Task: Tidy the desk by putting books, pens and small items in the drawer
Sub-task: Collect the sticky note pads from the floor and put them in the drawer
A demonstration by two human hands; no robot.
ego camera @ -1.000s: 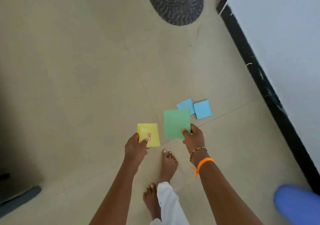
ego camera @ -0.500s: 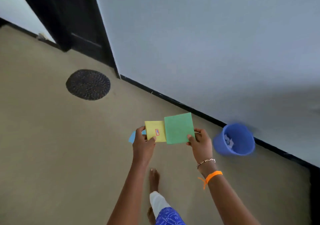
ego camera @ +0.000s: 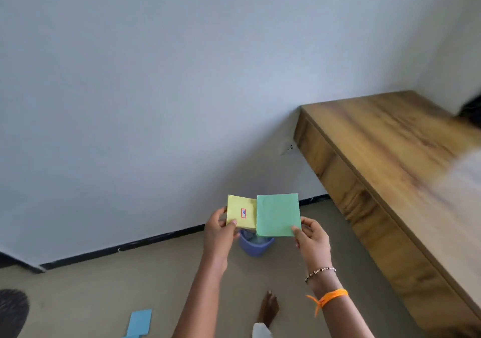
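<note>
While a person stands barefoot on a beige floor (ego camera: 91, 290), 2 small pads of coloured paper are held up side by side in front of a pale wall (ego camera: 156, 90). The left hand (ego camera: 218, 236) pinches the yellow pad (ego camera: 240, 215) at its lower left corner, thumb on the face and fingers curled behind; a small red-bordered label with blue writing sits near the middle of that pad, too small to read. The right hand (ego camera: 311, 238) grips the green pad (ego camera: 278, 215) at its lower right corner in the same way, thumb on top. The green pad's left edge overlaps the yellow pad's right edge, and both are held clear of the floor.

Directly below the 2 pads, partly hidden by them, a blue bucket (ego camera: 256, 246) stands on the floor close to the black skirting. A beaded bracelet (ego camera: 321, 272) and an orange thread band (ego camera: 330, 295) circle the right wrist. At lower left, blue paper squares (ego camera: 139, 322) lie flat on the floor, well apart from the hands, and a dark round mat (ego camera: 11, 311) shows at the left edge. A wooden desk (ego camera: 390, 150) with drawer fronts along its side runs along the right; its far end is blurred. 1 bare foot (ego camera: 268, 307) shows between the forearms.
</note>
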